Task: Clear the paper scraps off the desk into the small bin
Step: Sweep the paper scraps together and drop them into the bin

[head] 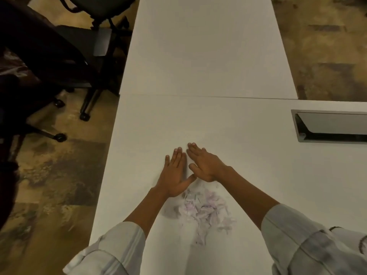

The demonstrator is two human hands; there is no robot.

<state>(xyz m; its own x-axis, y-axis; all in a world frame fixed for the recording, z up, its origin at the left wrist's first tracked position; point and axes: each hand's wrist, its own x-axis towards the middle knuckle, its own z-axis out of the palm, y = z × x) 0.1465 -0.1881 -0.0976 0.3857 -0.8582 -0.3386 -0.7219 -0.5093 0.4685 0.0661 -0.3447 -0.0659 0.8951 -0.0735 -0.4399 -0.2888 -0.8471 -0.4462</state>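
Paper scraps (pixel 204 211) lying heaped on the white desk (pixel 198 120) nearest the person, the left hand (pixel 174 175) and right hand (pixel 204 165) beyond pressing flat, fingers extended, gripping nothing, seemingly walling the heap for raking; bin not showing

We see the paper scraps (pixel 204 211) lying in one loose, crumpled pile on the white desk (pixel 198 120). They are small torn bits, white and pale purple with dark marks. The pile sits near the desk's close edge, flat on top.
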